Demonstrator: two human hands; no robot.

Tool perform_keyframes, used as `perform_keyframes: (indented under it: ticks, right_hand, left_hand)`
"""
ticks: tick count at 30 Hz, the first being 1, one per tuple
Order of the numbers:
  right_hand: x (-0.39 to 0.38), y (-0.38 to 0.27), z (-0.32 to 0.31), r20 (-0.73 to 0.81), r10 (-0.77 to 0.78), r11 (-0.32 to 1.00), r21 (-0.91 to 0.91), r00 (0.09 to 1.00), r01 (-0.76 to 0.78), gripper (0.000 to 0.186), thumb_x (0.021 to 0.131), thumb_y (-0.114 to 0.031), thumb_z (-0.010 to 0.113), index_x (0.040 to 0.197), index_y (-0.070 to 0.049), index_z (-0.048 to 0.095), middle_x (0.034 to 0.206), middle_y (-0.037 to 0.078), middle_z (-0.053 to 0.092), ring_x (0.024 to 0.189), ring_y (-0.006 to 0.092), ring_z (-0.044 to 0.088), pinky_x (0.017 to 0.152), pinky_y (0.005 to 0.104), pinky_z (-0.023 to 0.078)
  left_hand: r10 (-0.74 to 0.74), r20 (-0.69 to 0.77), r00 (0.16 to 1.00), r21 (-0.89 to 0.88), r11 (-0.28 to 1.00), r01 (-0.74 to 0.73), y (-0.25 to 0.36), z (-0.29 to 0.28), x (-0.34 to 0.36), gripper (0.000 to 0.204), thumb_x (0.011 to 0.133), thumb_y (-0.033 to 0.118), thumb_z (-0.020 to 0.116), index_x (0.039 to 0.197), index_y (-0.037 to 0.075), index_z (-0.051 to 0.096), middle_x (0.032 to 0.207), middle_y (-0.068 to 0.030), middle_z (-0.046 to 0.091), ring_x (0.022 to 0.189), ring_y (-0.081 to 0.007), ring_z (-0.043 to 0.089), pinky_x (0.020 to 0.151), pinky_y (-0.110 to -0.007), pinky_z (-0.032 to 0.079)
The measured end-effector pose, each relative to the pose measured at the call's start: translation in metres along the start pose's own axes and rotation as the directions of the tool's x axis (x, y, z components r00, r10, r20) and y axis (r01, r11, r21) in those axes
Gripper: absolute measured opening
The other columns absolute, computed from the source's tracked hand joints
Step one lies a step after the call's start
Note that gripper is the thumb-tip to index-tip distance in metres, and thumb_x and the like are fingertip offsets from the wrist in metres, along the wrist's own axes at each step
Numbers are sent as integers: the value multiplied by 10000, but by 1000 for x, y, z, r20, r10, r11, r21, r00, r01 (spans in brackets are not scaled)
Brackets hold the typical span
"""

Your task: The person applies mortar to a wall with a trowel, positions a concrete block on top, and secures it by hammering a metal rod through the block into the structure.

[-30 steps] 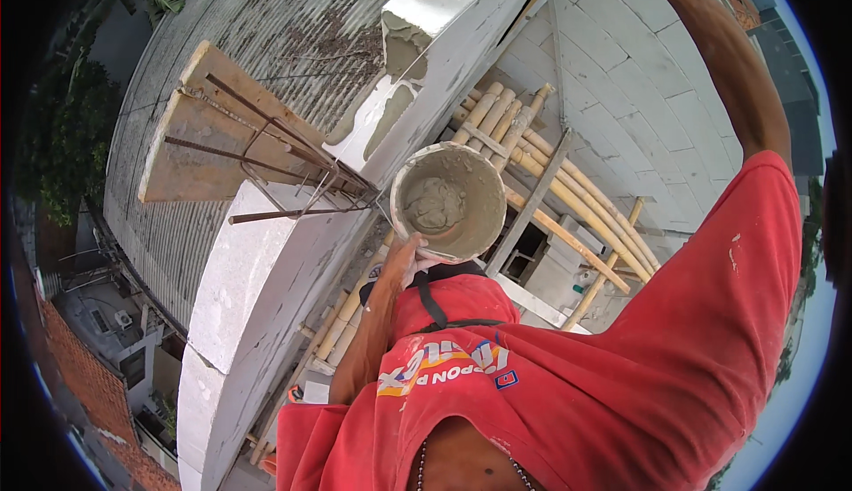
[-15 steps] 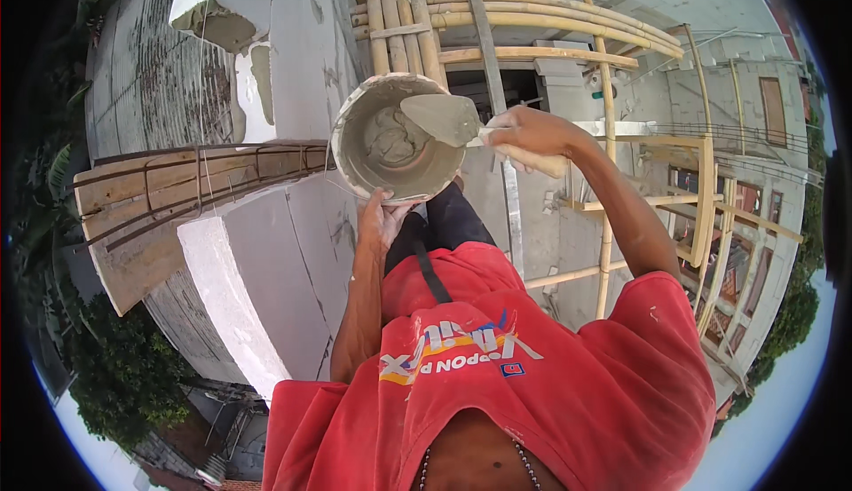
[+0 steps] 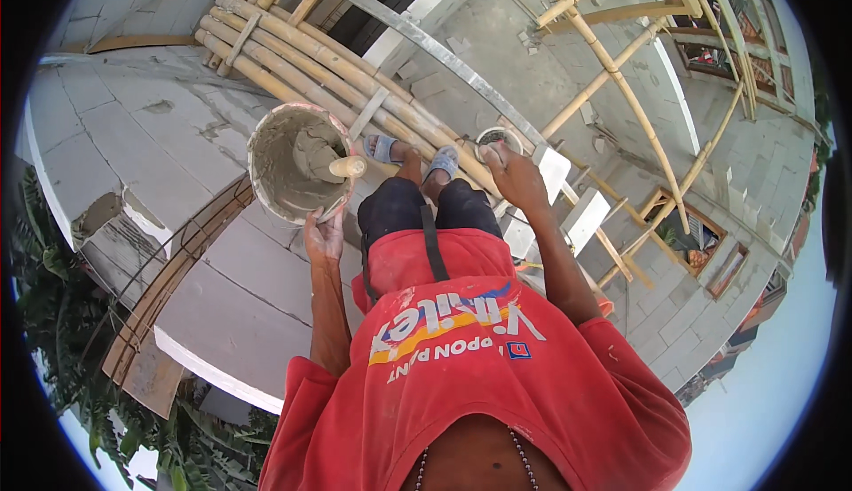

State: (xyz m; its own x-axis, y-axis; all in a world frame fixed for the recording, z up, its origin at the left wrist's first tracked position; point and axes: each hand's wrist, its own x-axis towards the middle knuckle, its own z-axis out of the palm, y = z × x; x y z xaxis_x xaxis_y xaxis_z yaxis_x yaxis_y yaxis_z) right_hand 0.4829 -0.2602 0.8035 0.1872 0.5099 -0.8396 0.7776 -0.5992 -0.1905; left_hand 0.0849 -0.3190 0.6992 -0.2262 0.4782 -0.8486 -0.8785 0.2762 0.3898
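Red shirt (image 3: 470, 384) — dark shorts (image 3: 389, 211)

Left hand (image 3: 325, 236) palm upward, left forearm (image 3: 329, 313) extended forward; right hand (image 3: 519, 180) ahead, back uppermost, right forearm (image 3: 565, 265) slanting inward.

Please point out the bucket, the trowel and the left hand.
Bucket (image 3: 268, 173), head view: inner wall, left side.
Trowel (image 3: 348, 167), head view: handle.
Left hand (image 3: 326, 237), head view: middle of the hand.

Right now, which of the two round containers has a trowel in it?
The larger, mortar-coated bucket, held in the left hand: a pale-handled trowel rests in it. The smaller container by the right hand shows none.
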Motion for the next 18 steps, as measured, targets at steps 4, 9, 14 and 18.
perform_keyframes:
  ticks: [4,9,14,18]
  right_hand:
    - [-20,134,108,312,-86,993,-46,946,106,799,918,-734,424,1451,-142,489,1379,268,529,1153,410,634,1022,487,455]
    - [-92,131,162,-210,-229,973,-60,950,221,483,981,-455,519,1173,-43,682,1022,247,707,927,397,709,749,522,567]
    - [-103,149,181,-49,-61,990,-134,997,54,248,929,-214,534,1031,-56,695,969,175,702,884,344,719,642,470,584]
    - [-119,131,168,-379,73,997,36,923,-65,229,924,-273,579,853,-81,682,896,159,691,838,337,704,665,490,566]
  left_hand:
    - [1,-84,996,102,995,8,-3,-7,31,234,900,-64,505,1122,-122,553,1240,-254,613,1232,-400,577,1124,-516,462]
    - [-24,-135,991,116,993,39,-6,-9,84,275,916,3,499,1121,-171,555,1255,-277,608,1222,-417,581,1114,-505,475]
    - [-157,-126,980,116,978,172,-14,20,121,409,914,15,427,1231,-238,489,1331,-305,569,1257,-426,560,1122,-485,473]
    - [-52,-199,979,172,981,87,-10,6,199,425,900,11,431,1240,-239,482,1321,-308,572,1259,-428,557,1123,-498,470]
